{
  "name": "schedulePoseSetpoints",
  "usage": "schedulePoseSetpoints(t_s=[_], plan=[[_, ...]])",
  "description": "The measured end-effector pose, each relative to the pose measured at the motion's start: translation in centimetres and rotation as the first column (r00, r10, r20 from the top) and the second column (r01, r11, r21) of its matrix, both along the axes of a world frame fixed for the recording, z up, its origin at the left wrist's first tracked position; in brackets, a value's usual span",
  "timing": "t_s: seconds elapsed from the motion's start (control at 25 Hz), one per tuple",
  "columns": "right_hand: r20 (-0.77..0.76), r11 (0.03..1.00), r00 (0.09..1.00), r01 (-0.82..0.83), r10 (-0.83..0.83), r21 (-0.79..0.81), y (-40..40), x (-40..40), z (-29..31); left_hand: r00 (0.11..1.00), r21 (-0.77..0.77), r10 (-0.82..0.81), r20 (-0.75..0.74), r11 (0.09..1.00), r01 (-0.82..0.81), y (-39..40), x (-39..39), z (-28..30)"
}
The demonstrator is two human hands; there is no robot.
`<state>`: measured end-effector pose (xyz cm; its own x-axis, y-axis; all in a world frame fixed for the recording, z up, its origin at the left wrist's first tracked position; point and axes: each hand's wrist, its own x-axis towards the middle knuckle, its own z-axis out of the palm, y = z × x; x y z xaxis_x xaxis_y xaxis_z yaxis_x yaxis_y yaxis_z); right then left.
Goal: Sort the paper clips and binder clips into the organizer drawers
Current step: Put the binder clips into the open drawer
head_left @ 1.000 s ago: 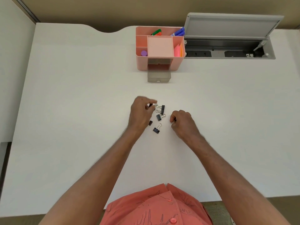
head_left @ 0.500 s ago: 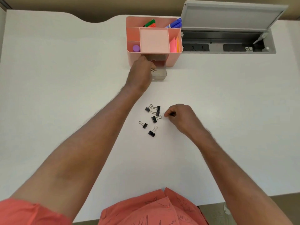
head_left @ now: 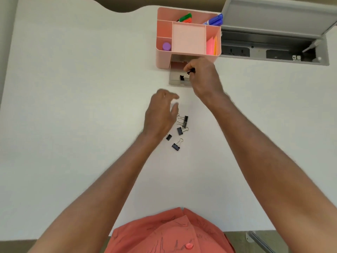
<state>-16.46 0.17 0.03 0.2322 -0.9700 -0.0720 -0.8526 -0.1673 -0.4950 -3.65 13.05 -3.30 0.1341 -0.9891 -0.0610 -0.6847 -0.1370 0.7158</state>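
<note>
**Binder clip at drawer, centre-top of frame**

Right hand (head_left: 204, 77): fingertips pinch a black binder clip (head_left: 191, 71) above the open grey drawer (head_left: 179, 82) of the pink organizer (head_left: 188, 33); one clip inside (head_left: 181, 77). Left hand (head_left: 160, 114): fingers spread, empty, beside five loose clips (head_left: 179, 130) at mid-frame.

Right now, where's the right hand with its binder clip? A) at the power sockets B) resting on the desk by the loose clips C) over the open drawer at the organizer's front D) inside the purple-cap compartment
C: the right hand pinches a black binder clip just above the pulled-out clear drawer of the pink organizer, where one clip already lies.
</note>
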Motion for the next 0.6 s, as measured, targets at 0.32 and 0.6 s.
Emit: schedulePoseSetpoints(t_s=[0.32, 0.6], plan=[[0.129, 1.0, 0.992, -0.015, 0.015, 0.004, 1.0, -0.3, -1.3, 0.957, 0.216, -0.256, 0.14, 0.951, 0.223, 9.3, -0.3, -3.0], [0.097, 0.952, 0.994, -0.079, 0.052, 0.295, 12.6, -3.8, -3.0, 0.947, 0.235, -0.266, 0.18, 0.946, 0.222, 8.0, -0.3, -2.5]])
